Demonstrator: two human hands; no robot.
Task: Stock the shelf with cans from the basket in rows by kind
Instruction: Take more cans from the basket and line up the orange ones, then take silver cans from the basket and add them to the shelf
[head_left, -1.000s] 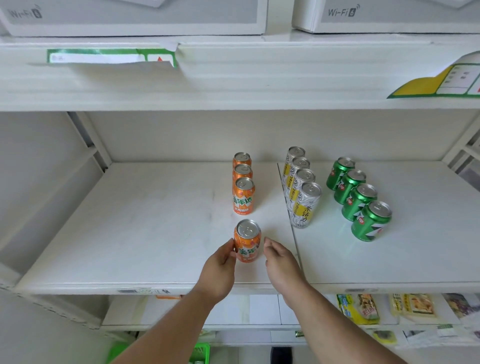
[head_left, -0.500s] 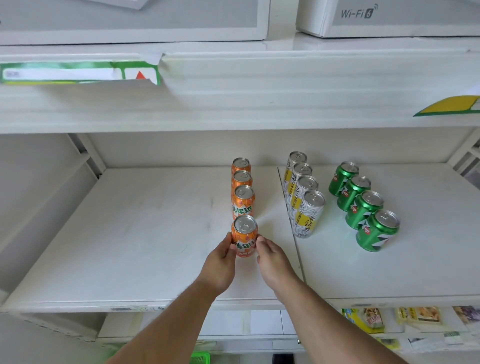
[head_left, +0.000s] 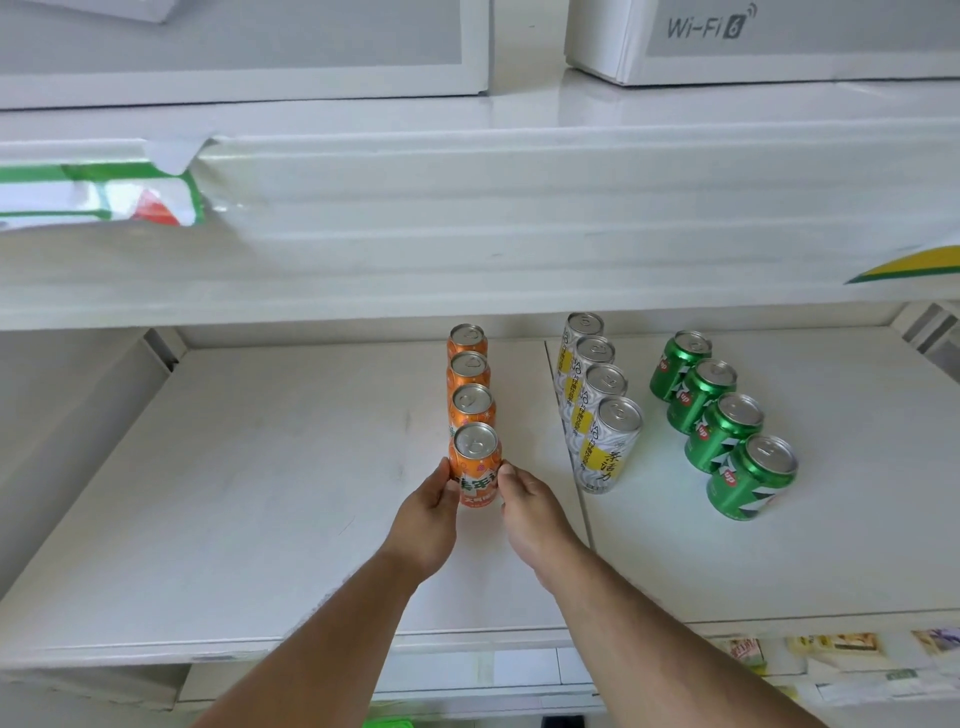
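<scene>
On the white shelf (head_left: 260, 493) three rows of cans run front to back. An orange can (head_left: 475, 467) stands at the front of the orange row (head_left: 469, 374), touching the can behind it. My left hand (head_left: 428, 512) holds its left side and my right hand (head_left: 530, 506) its right side, fingers around the lower body. To the right stand a row of white-and-yellow cans (head_left: 597, 395) and a row of green cans (head_left: 722, 415), each several cans long. The basket is only a green sliver (head_left: 387, 722) at the bottom edge.
The upper shelf edge (head_left: 519, 234) overhangs close above the cans, with white Wi-Fi boxes (head_left: 753, 36) on top. A seam (head_left: 566, 441) splits the shelf board between the orange and white rows. Packets (head_left: 831, 644) lie on the lower shelf at the right.
Both hands have pushed the front orange can back along the shelf until it meets the orange row. The right hand, apart from the can at first, now touches it.
</scene>
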